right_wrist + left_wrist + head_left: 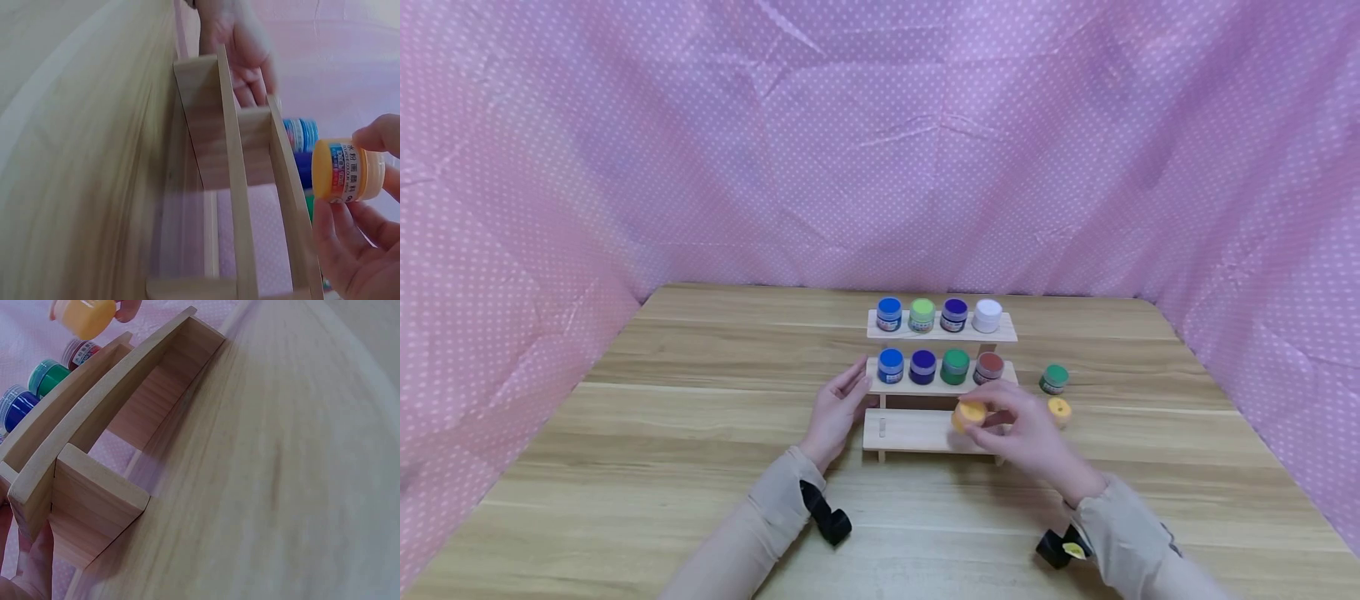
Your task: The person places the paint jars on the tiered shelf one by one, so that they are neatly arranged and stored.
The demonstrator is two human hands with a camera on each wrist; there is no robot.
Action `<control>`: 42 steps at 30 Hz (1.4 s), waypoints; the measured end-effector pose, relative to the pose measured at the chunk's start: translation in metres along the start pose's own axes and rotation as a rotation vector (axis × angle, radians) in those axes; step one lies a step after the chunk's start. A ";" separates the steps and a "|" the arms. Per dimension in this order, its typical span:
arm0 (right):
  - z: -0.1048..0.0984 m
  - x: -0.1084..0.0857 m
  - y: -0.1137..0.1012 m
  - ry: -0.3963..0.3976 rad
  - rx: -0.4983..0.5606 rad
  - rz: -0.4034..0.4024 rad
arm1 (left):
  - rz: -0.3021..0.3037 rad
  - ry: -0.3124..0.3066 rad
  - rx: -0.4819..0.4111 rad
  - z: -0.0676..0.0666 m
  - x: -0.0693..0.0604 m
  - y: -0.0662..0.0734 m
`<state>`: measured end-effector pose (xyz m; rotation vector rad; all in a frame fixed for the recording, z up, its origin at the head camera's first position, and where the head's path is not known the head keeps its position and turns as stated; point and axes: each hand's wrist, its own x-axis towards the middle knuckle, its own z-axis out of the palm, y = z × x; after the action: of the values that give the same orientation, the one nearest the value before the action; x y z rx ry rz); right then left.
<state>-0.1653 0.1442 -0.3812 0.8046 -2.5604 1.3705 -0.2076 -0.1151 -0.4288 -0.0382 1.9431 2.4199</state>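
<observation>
My right hand (1026, 425) pinches a yellow-orange paint jar (970, 416) between thumb and fingers, over the right part of the bottom shelf (917, 433). Its printed label faces the right wrist camera, where the tilted jar (337, 172) appears apart from the wood. At the left end of the three-step wooden rack (940, 389), my left hand (838, 408) holds the middle level's edge with fingers and thumb. Blue (891, 366), purple (922, 367), green (955, 367) and brown-red (988, 368) jars stand on the middle shelf.
On the top shelf are blue (889, 314), light green (922, 315), dark purple (954, 315) and white (987, 316) jars. Right of the rack, a green jar (1054, 379) and a yellow one (1059, 411) stand on the wooden table (700, 400). Pink dotted cloth (880, 167) hangs behind.
</observation>
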 end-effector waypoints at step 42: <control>0.057 0.033 -0.020 -0.141 -0.059 -0.129 | -0.012 -0.012 0.017 -0.002 0.001 -0.002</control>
<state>-0.1760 0.0767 -0.3881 1.0708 -2.5859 1.2368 -0.2081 -0.1170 -0.4310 -0.0353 1.9529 2.3898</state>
